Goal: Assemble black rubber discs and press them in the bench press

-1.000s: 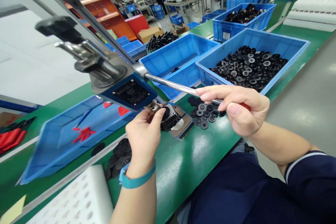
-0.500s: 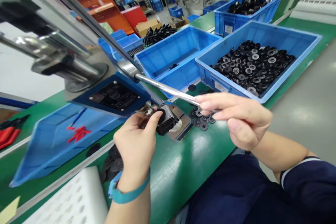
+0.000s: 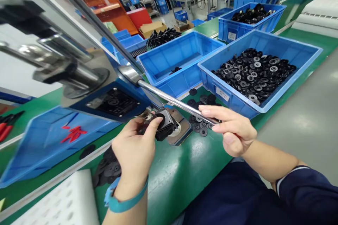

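Note:
My left hand, with a teal band at the wrist, grips a black ribbed part with a grey metal face. Thumb and fingers hold it beneath the head of a blue hand press, above the press's base plate. The inner side of the part is hidden by my fingers. My right hand has its fingers closed about the end of the press's shiny lever. Several black discs lie on the green bench just behind the lever's end.
A blue bin of black and grey wheels stands at right, beside another blue bin holding a few black pieces. Left are a blue tray with red pieces, stacked black discs and a white foam block.
The lever's free end is slightly lower, and my right hand has come down and left with its fingers further along it. My left hand still holds the black part under the press head.

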A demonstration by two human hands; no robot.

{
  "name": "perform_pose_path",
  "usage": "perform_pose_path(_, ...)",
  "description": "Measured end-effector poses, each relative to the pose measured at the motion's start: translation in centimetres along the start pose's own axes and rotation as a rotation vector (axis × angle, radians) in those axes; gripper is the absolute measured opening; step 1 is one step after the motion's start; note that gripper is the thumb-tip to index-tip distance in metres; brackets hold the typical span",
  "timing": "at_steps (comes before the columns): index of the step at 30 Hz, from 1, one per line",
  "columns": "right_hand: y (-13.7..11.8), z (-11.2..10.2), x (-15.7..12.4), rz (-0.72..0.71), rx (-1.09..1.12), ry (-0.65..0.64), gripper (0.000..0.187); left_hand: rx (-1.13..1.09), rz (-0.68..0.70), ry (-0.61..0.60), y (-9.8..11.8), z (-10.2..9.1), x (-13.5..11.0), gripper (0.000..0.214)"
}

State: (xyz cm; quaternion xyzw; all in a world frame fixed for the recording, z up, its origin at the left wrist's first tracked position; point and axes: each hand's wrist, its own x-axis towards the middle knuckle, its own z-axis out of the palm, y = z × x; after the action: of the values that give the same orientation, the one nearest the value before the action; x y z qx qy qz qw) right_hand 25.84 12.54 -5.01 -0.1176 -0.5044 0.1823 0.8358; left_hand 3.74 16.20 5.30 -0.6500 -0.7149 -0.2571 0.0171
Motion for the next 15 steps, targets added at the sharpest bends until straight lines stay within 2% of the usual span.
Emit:
perform_pose_path(4,0.3,-0.5,-1.6,0.078,-0.078,-0.002,0.036,-0.051,-0.023,-0.030,-0.3,0.2,0.1,0.051)
perform_pose_path(7,-1.0,-0.9,-0.8,0.104,-0.151,-0.073,0.048,-0.072,-0.033,-0.016,0.1,0.2,0.2,0.051)
perform_pose_path(10,-1.9,-1.0,-0.1,0.160,-0.133,-0.056,0.063,-0.082,-0.022,0.012,0.6,0.3,0.1,0.047)
perform_pose_path(13,-1.2,-0.6,-0.9,0.182,-0.101,-0.022,0.062,-0.094,-0.033,0.030,0.6,0.5,0.1,0.045)
perform_pose_path(15,-0.2,-0.4,-1.8,0.131,-0.100,-0.012,0.055,-0.112,-0.032,0.024,0.3,0.7,0.1,0.047)
